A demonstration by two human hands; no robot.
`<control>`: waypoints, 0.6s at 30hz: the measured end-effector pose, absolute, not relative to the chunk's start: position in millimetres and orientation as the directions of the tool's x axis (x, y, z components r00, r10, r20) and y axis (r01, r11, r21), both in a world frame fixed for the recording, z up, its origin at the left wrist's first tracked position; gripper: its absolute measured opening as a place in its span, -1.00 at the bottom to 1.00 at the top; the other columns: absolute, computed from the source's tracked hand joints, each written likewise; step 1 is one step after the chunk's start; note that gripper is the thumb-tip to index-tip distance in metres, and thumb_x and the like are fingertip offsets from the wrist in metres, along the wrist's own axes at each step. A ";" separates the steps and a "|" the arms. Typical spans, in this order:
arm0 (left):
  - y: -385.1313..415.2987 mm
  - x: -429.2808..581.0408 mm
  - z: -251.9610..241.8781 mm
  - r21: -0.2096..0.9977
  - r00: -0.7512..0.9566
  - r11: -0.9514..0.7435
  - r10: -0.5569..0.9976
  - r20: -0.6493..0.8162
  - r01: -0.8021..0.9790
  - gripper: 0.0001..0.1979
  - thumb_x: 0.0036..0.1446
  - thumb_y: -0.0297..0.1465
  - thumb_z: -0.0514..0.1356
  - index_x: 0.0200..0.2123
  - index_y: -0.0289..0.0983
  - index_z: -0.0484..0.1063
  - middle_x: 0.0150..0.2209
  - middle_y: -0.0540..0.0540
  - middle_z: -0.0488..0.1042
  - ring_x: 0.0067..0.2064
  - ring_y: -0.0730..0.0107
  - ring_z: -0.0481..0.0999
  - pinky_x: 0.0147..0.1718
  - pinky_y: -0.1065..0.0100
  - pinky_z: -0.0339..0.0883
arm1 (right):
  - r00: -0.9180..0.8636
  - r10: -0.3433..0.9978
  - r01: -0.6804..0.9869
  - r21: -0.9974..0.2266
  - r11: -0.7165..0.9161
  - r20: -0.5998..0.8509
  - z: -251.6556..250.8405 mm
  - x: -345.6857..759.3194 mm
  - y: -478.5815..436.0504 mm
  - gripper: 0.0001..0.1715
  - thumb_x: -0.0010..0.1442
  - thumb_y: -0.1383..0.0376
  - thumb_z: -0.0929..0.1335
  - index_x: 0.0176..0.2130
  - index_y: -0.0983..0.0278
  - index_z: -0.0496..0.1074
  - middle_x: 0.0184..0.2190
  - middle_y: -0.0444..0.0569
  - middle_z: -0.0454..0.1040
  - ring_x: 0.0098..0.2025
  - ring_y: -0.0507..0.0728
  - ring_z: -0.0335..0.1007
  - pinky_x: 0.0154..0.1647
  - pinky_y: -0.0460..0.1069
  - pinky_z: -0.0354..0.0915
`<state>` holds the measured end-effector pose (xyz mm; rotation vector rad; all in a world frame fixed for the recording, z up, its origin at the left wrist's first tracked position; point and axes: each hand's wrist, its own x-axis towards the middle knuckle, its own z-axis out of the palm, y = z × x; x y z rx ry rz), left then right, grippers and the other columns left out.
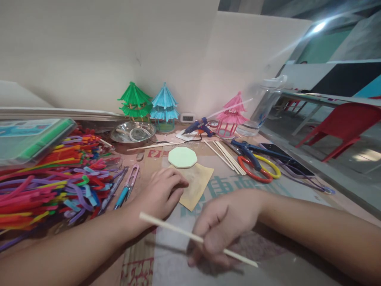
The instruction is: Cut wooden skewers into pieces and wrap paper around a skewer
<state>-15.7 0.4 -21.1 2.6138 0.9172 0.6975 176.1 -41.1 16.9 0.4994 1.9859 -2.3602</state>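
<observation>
My right hand (pixel 226 230) pinches a thin pale wooden stick (pixel 172 228) between thumb and fingers, above the cardboard-covered table. The stick slants, its left end higher in the picture. My left hand (pixel 163 190) lies at the left edge of a tan square of paper, possibly sandpaper (pixel 198 184), with its fingers stretched and loosely bent and nothing seen in them. Just beyond that hand is a pale green octagonal piece (pixel 182 157), overlapping the far corner of the square.
Pipe cleaners (pixel 59 178) pile up at left beside a utility knife (pixel 127 184). Behind stand green (pixel 135 101), blue (pixel 164 107) and pink (pixel 232 111) small pavilions, a metal dish (pixel 133 132) and a glue gun (pixel 199 127). At right lie sticks (pixel 228 157), scissors (pixel 256 169) and a phone (pixel 287 159).
</observation>
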 end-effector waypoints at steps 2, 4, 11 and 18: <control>-0.6 -15.7 -20.1 0.410 0.680 -0.748 0.654 0.330 0.521 -0.85 0.21 -0.48 0.06 -0.22 -0.24 0.42 -0.18 -0.10 0.45 -0.08 0.23 0.40 -0.06 0.14 0.29 | -0.955 -0.007 0.292 -0.932 -0.214 -0.297 20.8 175.4 -47.7 -0.36 0.00 -0.23 0.32 -0.57 0.29 0.32 -0.71 -0.19 0.28 -0.70 -0.07 0.22 -0.68 -0.18 0.19; -1.1 -15.7 -19.6 0.412 0.677 -0.742 0.662 0.322 0.530 -0.84 0.21 -0.48 0.06 -0.22 -0.24 0.42 -0.18 -0.10 0.45 -0.08 0.23 0.40 -0.05 0.13 0.29 | -0.931 -0.150 0.359 -0.909 -0.213 -0.333 24.2 174.9 -52.1 -0.35 -0.09 -0.25 0.35 -0.61 0.26 0.27 -0.74 -0.21 0.24 -0.72 -0.06 0.20 -0.69 -0.17 0.20; -0.5 -17.4 -18.9 0.368 0.662 -0.752 0.658 0.359 0.547 -0.84 0.17 -0.45 0.09 -0.22 -0.23 0.43 -0.15 -0.12 0.45 -0.05 0.19 0.40 -0.05 0.11 0.30 | -0.569 0.820 0.020 -0.996 0.087 0.060 11.6 177.1 -21.8 -0.44 0.04 -0.17 0.35 -0.49 0.26 0.30 -0.68 -0.26 0.24 -0.69 -0.09 0.11 -0.69 -0.17 0.04; -2.8 -17.0 -17.1 0.294 0.648 -0.719 0.695 0.312 0.630 -0.81 0.12 -0.33 0.16 -0.18 -0.23 0.40 -0.09 -0.12 0.43 -0.02 0.13 0.39 -0.04 0.08 0.28 | -0.201 0.924 0.352 -0.857 0.378 0.325 -21.9 190.2 16.5 -0.75 0.16 0.10 0.32 -0.37 0.23 0.31 -0.59 -0.19 0.37 -0.53 0.05 0.33 -0.49 -0.07 0.18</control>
